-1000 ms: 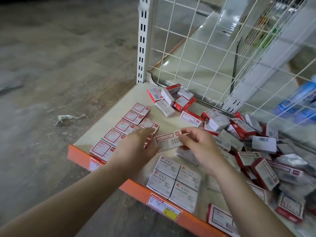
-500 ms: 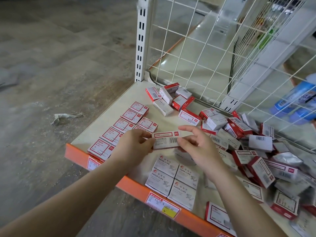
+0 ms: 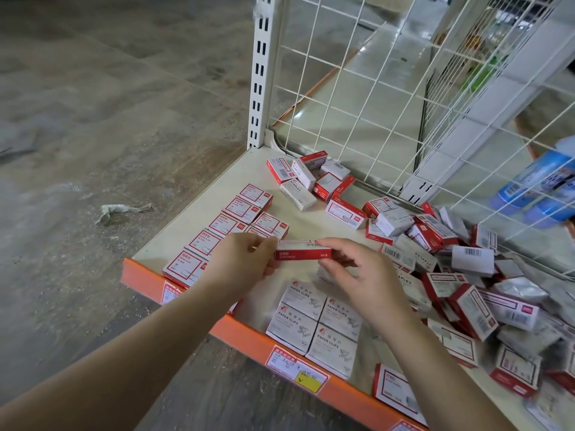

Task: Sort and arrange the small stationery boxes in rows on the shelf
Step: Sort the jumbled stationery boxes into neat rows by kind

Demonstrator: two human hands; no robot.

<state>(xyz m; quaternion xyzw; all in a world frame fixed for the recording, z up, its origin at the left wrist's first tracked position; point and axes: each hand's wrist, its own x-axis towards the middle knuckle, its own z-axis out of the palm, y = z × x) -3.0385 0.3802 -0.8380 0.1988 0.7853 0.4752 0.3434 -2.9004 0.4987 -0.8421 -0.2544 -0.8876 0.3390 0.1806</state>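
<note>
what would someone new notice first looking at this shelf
First, the two bare hands at centre, left hand and right hand, each pinching an end of one small red-and-white cardboard box above the cream shelf board. Next, the jumbled heap of red-and-white boxes on the right against the neat row of red-framed boxes along the left edge.

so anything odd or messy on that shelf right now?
Yes. The red-and-white small boxes on the right lie jumbled, tilted and overlapping, unlike the neat left rows. A crumpled scrap of paper lies on the concrete floor.
</note>
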